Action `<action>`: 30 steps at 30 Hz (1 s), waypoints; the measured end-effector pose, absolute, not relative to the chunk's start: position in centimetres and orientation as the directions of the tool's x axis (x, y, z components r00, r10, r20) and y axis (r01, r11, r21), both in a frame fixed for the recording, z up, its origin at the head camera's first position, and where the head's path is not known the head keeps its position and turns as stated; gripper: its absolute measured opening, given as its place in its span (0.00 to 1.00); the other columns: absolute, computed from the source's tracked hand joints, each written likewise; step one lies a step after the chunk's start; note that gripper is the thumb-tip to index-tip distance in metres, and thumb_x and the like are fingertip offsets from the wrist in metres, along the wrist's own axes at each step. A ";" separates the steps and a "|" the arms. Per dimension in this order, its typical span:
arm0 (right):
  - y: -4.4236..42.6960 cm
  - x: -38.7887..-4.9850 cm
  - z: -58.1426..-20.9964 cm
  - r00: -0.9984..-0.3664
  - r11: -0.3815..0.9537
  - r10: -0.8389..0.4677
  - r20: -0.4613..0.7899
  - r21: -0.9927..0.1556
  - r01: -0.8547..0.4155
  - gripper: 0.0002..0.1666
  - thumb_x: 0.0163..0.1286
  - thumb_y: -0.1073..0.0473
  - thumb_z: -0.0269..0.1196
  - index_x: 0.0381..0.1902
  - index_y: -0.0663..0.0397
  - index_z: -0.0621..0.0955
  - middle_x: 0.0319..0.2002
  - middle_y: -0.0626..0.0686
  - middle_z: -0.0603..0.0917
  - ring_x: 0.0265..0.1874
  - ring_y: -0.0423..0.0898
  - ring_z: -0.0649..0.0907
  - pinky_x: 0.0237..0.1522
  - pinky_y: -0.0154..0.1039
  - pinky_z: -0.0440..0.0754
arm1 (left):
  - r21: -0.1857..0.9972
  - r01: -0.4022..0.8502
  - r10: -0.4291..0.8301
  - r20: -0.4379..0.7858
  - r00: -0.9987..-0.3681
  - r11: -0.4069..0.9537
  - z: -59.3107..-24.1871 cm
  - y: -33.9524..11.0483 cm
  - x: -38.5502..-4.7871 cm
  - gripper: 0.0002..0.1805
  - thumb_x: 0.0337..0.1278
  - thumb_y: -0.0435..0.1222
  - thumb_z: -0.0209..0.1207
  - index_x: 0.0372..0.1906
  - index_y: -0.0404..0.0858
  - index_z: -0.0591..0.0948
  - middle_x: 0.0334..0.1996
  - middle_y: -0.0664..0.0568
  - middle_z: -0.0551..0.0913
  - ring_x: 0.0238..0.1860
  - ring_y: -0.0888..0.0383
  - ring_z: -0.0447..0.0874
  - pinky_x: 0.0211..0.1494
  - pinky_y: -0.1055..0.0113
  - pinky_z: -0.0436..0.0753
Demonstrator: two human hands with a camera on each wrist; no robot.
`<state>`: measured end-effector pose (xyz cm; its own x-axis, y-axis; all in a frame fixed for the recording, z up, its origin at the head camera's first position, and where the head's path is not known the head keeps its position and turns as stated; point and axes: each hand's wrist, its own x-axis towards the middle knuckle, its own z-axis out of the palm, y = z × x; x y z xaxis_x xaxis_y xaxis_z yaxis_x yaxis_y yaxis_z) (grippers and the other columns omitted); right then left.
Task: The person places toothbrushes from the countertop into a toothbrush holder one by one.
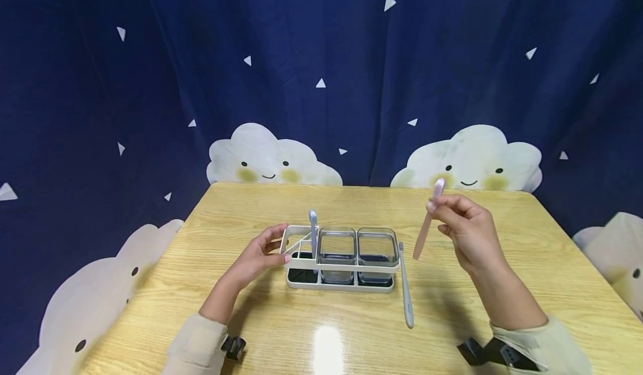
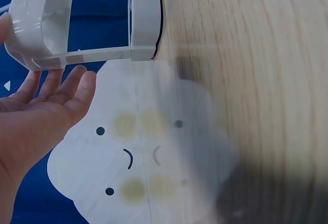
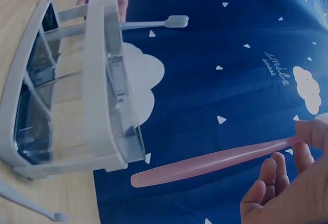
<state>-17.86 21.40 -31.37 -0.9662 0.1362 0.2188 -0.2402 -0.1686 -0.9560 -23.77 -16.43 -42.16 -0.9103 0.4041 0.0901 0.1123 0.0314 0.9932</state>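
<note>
A white rack [image 1: 341, 287] stands on the table, holding two clear cups [image 1: 337, 246] in its middle and right compartments. One toothbrush [image 1: 313, 232] stands upright in its left section. My left hand [image 1: 258, 256] grips the rack's left end, thumb in front and fingers behind; the left wrist view shows the fingers at the rack's end [image 2: 28, 29]. To the right of the rack, my right hand [image 1: 469, 232] pinches a pink toothbrush [image 1: 424, 232] near its head, handle pointing down, above the table. In the right wrist view the pink handle [image 3: 215, 162] is apart from the rack.
A grey toothbrush [image 1: 406, 291] lies close beside the rack's right end, its head toward the back. The wooden table [image 1: 271, 202] ends at a dark blue curtain [image 1: 351, 40] with white clouds and triangles.
</note>
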 end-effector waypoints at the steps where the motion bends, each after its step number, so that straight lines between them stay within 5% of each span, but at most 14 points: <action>1: 21.3 -17.8 -31.3 -0.966 -0.174 0.129 0.224 -0.954 -0.245 0.05 0.62 0.66 0.63 0.32 0.50 0.84 0.34 0.45 0.80 0.33 0.38 0.79 0.30 0.32 0.72 | 0.993 0.114 0.405 0.092 -0.910 0.030 -42.2 -16.5 -23.7 0.38 0.47 0.24 0.63 0.66 0.31 0.62 0.59 0.33 0.65 0.60 0.31 0.60 0.51 0.64 0.75; 20: 16.6 -18.2 -29.5 -0.957 -0.325 0.012 0.289 -0.904 -0.277 0.15 0.64 0.72 0.58 0.27 0.47 0.83 0.33 0.47 0.80 0.32 0.39 0.75 0.32 0.33 0.68 | 0.993 0.117 0.409 0.093 -0.908 0.034 -42.2 -16.6 -23.8 0.38 0.48 0.24 0.63 0.66 0.31 0.61 0.60 0.30 0.62 0.60 0.34 0.62 0.50 0.64 0.75; 30: 14.4 -18.4 -30.0 -0.957 -0.370 0.008 0.290 -0.888 -0.273 0.11 0.63 0.69 0.61 0.26 0.47 0.82 0.33 0.48 0.77 0.32 0.41 0.73 0.32 0.33 0.67 | 0.993 0.116 0.402 0.093 -0.911 0.034 -42.4 -16.5 -23.9 0.38 0.47 0.24 0.63 0.66 0.32 0.62 0.59 0.33 0.65 0.60 0.32 0.61 0.50 0.63 0.75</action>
